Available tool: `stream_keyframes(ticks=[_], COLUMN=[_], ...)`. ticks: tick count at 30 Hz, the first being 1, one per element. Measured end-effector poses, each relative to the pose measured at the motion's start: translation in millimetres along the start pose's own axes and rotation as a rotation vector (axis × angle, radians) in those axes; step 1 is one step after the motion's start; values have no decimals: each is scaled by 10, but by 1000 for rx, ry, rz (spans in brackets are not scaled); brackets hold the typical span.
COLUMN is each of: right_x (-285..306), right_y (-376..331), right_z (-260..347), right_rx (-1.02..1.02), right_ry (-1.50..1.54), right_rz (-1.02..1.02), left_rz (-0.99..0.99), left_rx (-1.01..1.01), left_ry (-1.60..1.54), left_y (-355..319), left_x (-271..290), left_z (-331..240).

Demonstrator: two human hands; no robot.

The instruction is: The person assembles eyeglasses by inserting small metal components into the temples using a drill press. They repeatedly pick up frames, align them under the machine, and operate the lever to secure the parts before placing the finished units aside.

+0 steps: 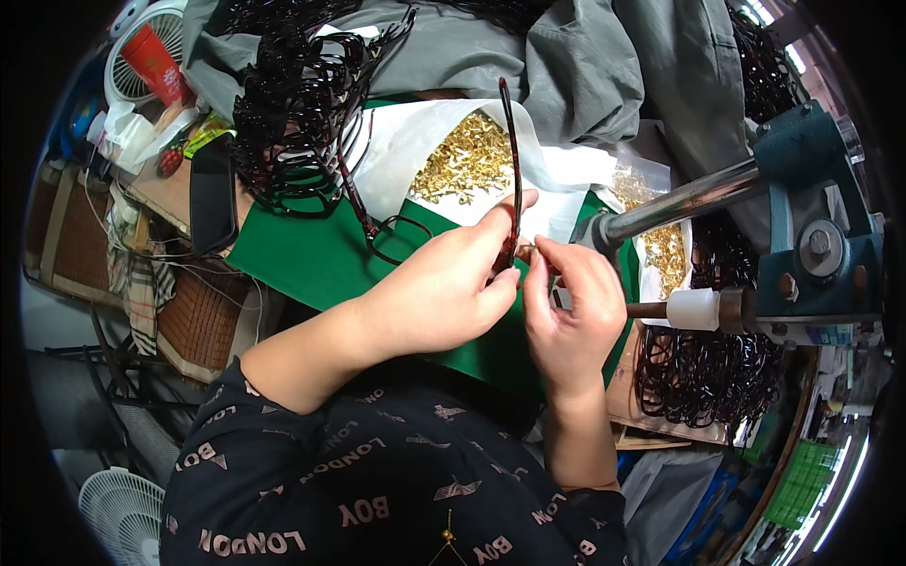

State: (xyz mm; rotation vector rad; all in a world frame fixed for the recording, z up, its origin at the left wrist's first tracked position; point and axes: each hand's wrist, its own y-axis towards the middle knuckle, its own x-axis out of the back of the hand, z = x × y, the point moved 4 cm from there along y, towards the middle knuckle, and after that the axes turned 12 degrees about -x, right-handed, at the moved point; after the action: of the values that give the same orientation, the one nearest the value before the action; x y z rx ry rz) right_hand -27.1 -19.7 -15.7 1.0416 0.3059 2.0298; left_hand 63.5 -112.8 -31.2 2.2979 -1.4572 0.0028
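My left hand (pixel 444 288) is closed on a dark brown-red eyeglass frame (pixel 515 165), seen nearly edge-on and standing up from the fingers. Close against its lower end, my right hand (pixel 580 302) pinches a small brass-coloured piece (pixel 529 249), mostly covered by the fingertips. Beyond the hands, a heap of small gold metal pieces (pixel 462 160) lies on white paper (pixel 382 156). Another dark eyeglass frame (pixel 401 231) rests on the green mat (pixel 283 250), left of my left hand. Whether the small piece touches the held frame cannot be made out.
A teal bench press (pixel 802 179) with a steel bar (pixel 684 200) reaches in from the right, close to my right hand. More gold pieces (pixel 665 259) lie beneath it. Dark frames are piled at left (pixel 293 123) and right (pixel 708 373). A black phone-like object (pixel 213 196) lies far left.
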Motion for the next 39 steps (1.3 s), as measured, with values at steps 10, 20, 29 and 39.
stream_keyframes(ticks=[10,20,29,39], right_x=[169,344,628,363], right_y=[-47,-128,-248,-574], right_z=[140,229,78,-905], right_rx=[70,267,173,-386], right_ry=[35,-56,54,238], right_rz=[17,65,-77,63], left_rz=[22,224,199,100], left_rx=[-99,153,112,98], left_ry=[-119,-672,-664,-735], left_y=[6,70,46,-120], left_x=[-122,-79,-170,49], left_z=[-70,-191,-224,-416])
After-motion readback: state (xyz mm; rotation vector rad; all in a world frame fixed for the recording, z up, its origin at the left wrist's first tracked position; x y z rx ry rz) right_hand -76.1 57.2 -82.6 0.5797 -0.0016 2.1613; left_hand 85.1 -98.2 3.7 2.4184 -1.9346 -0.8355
